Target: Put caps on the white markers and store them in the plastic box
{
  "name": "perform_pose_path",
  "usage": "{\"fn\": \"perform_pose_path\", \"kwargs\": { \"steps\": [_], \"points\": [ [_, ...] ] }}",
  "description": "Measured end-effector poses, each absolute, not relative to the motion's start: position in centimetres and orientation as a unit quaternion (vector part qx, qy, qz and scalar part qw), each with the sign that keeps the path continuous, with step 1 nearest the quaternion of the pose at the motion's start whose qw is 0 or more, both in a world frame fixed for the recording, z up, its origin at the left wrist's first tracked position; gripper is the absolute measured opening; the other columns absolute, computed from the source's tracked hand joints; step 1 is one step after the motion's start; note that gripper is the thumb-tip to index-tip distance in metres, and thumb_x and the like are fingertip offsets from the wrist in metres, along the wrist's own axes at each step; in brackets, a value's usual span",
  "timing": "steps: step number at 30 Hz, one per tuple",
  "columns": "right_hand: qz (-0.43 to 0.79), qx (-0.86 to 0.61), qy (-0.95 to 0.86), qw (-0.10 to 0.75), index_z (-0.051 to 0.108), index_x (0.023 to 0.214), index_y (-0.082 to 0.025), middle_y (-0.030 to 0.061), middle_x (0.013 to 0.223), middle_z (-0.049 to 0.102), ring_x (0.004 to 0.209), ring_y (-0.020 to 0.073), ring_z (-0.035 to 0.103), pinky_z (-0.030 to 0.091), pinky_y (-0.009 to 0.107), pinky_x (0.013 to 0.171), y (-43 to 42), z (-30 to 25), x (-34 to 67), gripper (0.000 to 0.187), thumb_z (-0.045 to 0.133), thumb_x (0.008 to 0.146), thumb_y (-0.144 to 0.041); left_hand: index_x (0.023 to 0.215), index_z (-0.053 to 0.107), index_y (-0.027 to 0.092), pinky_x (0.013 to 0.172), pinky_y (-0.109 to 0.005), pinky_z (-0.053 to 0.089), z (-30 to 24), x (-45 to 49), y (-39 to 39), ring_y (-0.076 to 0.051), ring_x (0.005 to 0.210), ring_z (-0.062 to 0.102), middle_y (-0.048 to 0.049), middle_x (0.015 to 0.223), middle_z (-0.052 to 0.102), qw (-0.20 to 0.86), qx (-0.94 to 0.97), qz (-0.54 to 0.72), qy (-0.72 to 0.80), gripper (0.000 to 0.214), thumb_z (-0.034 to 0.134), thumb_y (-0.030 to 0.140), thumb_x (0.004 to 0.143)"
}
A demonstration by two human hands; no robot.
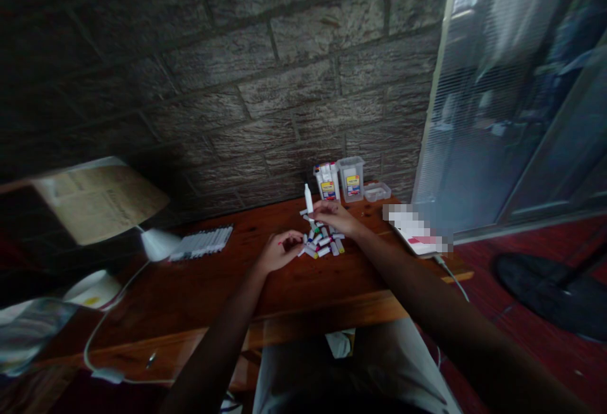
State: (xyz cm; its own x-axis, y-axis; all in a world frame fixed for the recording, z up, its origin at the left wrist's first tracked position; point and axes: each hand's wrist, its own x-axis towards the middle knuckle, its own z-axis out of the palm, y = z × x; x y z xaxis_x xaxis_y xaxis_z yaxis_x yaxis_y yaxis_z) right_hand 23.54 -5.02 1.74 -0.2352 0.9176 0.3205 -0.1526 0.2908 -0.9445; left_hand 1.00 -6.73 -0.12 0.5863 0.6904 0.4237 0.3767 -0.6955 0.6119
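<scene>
In my right hand (331,213), the fingers are closed around a white marker barrel (308,199), which stands upright with its narrow end up. Below it lies a loose pile of short white marker caps (324,241) with coloured ends, among them yellow, green and pink. My left hand (282,249) rests at the pile's left edge, its thumb and fingers curved but apart, with nothing visible between them. Behind the right hand, a clear plastic box (328,193) is filled with marker pieces. Another clear box (351,180) stands beside it.
A row of white markers (203,243) lies left, near a lamp (102,199). Its white cord runs past a bowl (93,290). A shallow clear lid (378,191) sits back right. A partly blurred white object (415,231) with a cable lies at the right edge, before a stone wall.
</scene>
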Motion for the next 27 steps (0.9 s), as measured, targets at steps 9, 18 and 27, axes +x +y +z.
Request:
{"fn": "perform_pose_path", "kwargs": {
  "steps": [9, 18, 27],
  "points": [
    [0.504, -0.319, -0.596, 0.538, 0.063, 0.082, -0.018, -0.002, 0.072, 0.065, 0.061, 0.0105, 0.056, 0.043, 0.024, 0.06, -5.0, 1.7, 23.6, 0.032, 0.079, 0.065, -0.039, 0.105, 0.067, 0.016, 0.073, -0.027, 0.052, -0.6, 1.0, -6.3, -0.016, 0.08, 0.065, -0.0065, 0.092, 0.071, 0.253, 0.847, 0.341, 0.32, 0.032, 0.071, 0.027, 0.075],
    [0.5, -0.326, -0.601, 0.532, 0.064, 0.084, -0.018, -0.0015, 0.073, 0.065, 0.062, 0.0108, 0.056, 0.043, 0.024, 0.06, -5.3, 2.0, 23.6, 0.031, 0.077, 0.067, -0.039, 0.098, 0.07, 0.019, 0.082, -0.031, 0.054, -0.7, 0.9, -5.8, -0.018, 0.085, 0.069, -0.0055, 0.096, 0.074, 0.194, 0.839, 0.366, 0.354, 0.021, 0.06, 0.034, 0.086],
    [0.513, -0.335, -0.581, 0.536, 0.065, 0.085, -0.018, -0.0017, 0.073, 0.065, 0.063, 0.0095, 0.056, 0.044, 0.022, 0.06, -5.1, 2.0, 23.7, 0.031, 0.079, 0.065, -0.037, 0.103, 0.069, 0.017, 0.075, -0.029, 0.057, -0.9, 1.0, -5.5, -0.017, 0.08, 0.069, -0.0067, 0.094, 0.074, 0.202, 0.792, 0.441, 0.371, 0.029, 0.063, 0.039, 0.085]
  ]
}}
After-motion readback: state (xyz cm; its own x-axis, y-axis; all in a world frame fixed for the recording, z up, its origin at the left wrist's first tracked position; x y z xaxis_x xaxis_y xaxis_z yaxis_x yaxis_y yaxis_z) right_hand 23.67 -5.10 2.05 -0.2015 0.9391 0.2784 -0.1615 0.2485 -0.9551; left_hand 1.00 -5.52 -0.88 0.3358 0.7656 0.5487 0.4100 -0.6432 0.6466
